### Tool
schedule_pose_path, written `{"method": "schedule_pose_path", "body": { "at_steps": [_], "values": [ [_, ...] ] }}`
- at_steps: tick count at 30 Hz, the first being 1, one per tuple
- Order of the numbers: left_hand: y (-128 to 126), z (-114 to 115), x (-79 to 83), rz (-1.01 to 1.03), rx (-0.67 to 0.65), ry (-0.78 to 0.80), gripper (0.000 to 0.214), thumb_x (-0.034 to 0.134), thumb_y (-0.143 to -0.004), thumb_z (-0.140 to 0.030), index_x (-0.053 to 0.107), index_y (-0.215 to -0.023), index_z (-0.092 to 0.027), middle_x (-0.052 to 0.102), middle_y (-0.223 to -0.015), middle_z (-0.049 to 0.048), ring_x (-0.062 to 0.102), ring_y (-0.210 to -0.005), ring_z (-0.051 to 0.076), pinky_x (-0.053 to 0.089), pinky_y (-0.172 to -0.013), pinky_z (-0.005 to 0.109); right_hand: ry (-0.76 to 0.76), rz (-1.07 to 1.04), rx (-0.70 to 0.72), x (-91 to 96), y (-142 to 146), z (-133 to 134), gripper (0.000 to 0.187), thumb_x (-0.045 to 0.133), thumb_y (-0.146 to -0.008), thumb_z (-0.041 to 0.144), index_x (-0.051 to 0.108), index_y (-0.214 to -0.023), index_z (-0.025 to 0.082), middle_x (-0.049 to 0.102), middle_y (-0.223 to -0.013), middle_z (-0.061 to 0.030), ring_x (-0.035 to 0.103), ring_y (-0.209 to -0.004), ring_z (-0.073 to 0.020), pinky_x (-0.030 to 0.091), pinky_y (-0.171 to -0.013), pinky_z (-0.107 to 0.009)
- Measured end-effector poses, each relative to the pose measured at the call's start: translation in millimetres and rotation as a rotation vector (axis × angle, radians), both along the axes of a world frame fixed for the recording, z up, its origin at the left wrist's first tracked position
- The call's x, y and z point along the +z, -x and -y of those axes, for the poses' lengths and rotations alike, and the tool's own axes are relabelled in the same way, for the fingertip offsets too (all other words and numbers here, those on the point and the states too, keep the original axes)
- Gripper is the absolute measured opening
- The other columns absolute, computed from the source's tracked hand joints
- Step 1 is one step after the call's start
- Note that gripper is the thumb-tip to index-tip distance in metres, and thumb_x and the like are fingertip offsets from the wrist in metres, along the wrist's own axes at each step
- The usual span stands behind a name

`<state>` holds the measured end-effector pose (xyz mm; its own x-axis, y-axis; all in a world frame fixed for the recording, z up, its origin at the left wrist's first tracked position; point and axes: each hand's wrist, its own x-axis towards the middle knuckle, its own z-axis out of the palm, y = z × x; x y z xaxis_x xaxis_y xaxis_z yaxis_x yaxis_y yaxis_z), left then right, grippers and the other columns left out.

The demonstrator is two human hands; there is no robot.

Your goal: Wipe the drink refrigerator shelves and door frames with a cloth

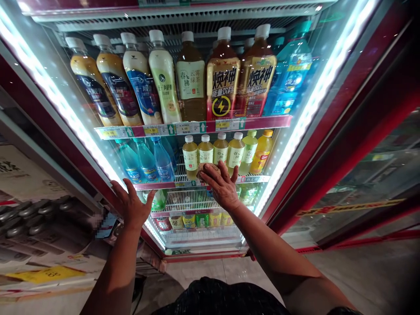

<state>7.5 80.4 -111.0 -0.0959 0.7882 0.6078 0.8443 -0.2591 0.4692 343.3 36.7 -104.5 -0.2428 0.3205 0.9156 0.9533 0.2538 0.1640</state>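
My right hand [221, 186] has its fingers bent over a crumpled brown cloth [201, 171]. It is in front of the second shelf, before several small bottles of pale green tea [190, 159], and hides the lower part of some of them. Whether the cloth touches the shelf edge or the bottles I cannot tell. Over by the cooler's left frame, my left hand [133, 203] is spread with fingers apart and holds nothing. Nearest to it are clear blue bottles [144, 162] on that same shelf.
Large bottles stand along the upper shelf [193, 127], above price tags. Lower racks carry small cartons [202, 220]. Bright light strips [292, 144] line both sides of the cooler. Shelving with dark cans [49, 227] is at left; a red-framed glass door [370, 175] is at right.
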Motion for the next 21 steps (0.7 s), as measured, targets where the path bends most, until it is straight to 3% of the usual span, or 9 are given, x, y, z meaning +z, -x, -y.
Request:
{"method": "schedule_pose_path", "body": {
  "at_steps": [5, 11, 17, 21],
  "values": [
    [-1.3, -0.5, -2.4, -0.020, 0.022, 0.007, 0.119, 0.061, -0.085, -0.067, -0.004, -0.165, -0.009, -0.025, -0.169, 0.0249, -0.021, -0.158, 0.040, -0.001, -0.127, 0.061, -0.023, -0.042, 0.041, -9.5, -8.6, 2.0, 0.059, 0.057, -0.097, 0.014, 0.049, -0.151, 0.037, 0.058, -0.154, 0.0071, 0.008, -0.163, -0.0225, -0.009, -0.132, -0.055],
    [-7.7, 2.0, -4.0, 0.037, 0.027, 0.033, 0.123, 0.067, -0.082, -0.062, -0.005, -0.165, -0.008, -0.024, -0.168, 0.0268, -0.020, -0.158, 0.041, 0.001, -0.128, 0.059, -0.002, -0.081, -0.030, 11.4, -17.0, 2.2, 0.065, 0.056, -0.094, 0.009, 0.049, -0.152, 0.038, 0.052, -0.159, 0.0070, 0.003, -0.163, -0.0235, -0.013, -0.131, -0.056],
    [-30.7, 17.2, -1.2, 0.062, -0.001, -0.002, 0.118, 0.072, -0.082, -0.054, -0.002, -0.167, -0.019, -0.023, -0.171, 0.0187, -0.016, -0.159, 0.041, 0.009, -0.128, 0.062, -0.010, -0.062, -0.010, -10.5, -30.9, 9.3, 0.063, 0.054, -0.094, 0.008, 0.050, -0.150, 0.038, 0.058, -0.153, 0.0075, 0.007, -0.163, -0.0200, -0.009, -0.132, -0.055],
    [-47.3, 19.3, -0.6, -0.046, -0.064, -0.099, 0.107, 0.071, -0.085, -0.046, 0.006, -0.167, -0.026, -0.026, -0.171, 0.0112, -0.018, -0.159, 0.039, 0.006, -0.129, 0.063, -0.022, -0.099, -0.043, -4.3, -42.1, 9.5, 0.063, 0.054, -0.095, 0.011, 0.049, -0.151, 0.040, 0.058, -0.153, 0.0068, 0.011, -0.163, -0.0204, -0.010, -0.131, -0.056]
  ]
}}
